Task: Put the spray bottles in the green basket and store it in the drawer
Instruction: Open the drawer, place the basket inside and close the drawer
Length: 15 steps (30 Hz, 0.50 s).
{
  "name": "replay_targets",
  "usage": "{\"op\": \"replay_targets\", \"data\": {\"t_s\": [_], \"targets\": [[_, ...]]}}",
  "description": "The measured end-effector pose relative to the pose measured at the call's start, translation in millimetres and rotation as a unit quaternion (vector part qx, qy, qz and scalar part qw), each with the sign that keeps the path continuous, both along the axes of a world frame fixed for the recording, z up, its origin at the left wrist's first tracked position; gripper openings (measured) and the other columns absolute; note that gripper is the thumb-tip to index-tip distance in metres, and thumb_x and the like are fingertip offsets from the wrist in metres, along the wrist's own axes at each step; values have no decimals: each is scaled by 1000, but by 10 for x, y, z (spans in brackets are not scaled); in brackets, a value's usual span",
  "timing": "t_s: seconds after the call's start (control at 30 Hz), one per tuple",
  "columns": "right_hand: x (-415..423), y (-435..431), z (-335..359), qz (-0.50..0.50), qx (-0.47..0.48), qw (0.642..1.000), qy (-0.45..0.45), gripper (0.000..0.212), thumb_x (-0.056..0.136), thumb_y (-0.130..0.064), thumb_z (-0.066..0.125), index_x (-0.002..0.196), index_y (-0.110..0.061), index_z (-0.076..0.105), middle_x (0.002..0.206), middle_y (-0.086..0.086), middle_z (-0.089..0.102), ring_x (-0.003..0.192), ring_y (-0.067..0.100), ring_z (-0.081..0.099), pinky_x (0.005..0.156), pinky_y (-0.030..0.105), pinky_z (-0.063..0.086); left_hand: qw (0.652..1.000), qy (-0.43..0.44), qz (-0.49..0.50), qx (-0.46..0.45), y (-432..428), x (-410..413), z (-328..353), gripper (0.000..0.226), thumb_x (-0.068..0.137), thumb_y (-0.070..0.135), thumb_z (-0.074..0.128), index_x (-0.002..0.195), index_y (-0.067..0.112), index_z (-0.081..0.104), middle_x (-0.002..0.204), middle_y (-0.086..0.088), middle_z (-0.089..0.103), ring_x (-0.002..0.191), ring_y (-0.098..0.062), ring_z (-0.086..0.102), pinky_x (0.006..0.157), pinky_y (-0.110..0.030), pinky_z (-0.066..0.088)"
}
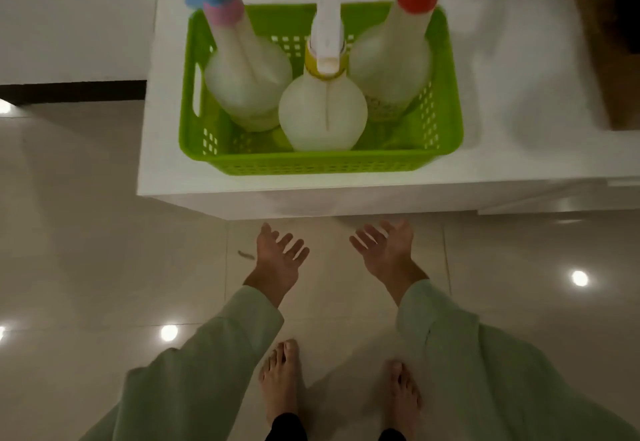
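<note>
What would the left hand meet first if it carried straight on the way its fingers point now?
Probably the white front face of the counter, below the green basket. The left hand is open and empty, fingers aimed up and forward; depth is unclear, so it might instead clear the edge and reach the basket.

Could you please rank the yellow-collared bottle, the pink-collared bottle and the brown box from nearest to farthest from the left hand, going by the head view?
From the left hand, open below the counter edge:
1. Yellow-collared bottle, front middle of the green basket.
2. Pink-collared bottle, back left of the basket.
3. Brown box, far right on the counter.
</note>
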State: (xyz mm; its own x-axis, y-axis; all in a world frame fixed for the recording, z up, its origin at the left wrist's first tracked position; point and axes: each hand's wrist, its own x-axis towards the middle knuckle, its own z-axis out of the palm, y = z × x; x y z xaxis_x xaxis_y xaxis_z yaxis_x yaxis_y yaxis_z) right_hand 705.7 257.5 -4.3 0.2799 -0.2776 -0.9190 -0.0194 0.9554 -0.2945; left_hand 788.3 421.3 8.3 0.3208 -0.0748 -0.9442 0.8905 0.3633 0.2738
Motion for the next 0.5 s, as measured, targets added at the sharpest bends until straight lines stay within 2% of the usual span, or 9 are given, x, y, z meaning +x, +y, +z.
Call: {"op": "replay_targets", "data": {"t_s": [0.07, 0.17, 0.27, 0.37, 0.5], "targets": [[88, -47, -250, -28, 22, 999, -21, 72, 101, -62, 31, 156, -16, 27, 155, 19, 38, 143, 41, 39, 117, 59, 31, 999, 14, 46, -13, -87, 47, -258, 67, 99, 53, 33, 155, 18, 19, 157, -13, 34, 136, -40, 43, 113, -53, 36], [194, -191, -489, -53, 44, 996, -61, 89, 93, -77, 29, 158, -17, 22, 160, 19, 33, 147, 38, 36, 119, 58, 29, 991, 7, 114, -66, -172, 185, -518, 75, 95, 64, 30, 156, 23, 14, 157, -14, 33, 135, -42, 43, 114, -56, 34], [186, -267, -620, -78, 63, 993, -64, 97, 88, -82, 31, 158, -16, 21, 160, 20, 33, 145, 40, 38, 119, 60, 28, 985, 2, 149, -85, -151, 313, -629, 82, 89, 73, 29, 152, 21, 24, 152, -17, 38, 128, -42, 48, 113, -56, 34], [192, -355, -698, -85, 55, 991, -88, 100, 86, -85, 30, 159, -17, 20, 163, 16, 29, 148, 39, 34, 121, 61, 23, 985, -16, 138, -104, -119, 397, -707, 89, 85, 77, 28, 150, 17, 29, 153, -13, 38, 137, -41, 40, 116, -59, 27], [139, -334, -757, -87, 59, 988, -114, 107, 82, -89, 32, 161, -19, 14, 167, 15, 20, 151, 38, 28, 119, 61, 25, 982, -24, 146, -120, -4, 352, -768, 88, 84, 78, 32, 141, 11, 41, 142, -16, 49, 122, -42, 52, 111, -59, 35]]}}
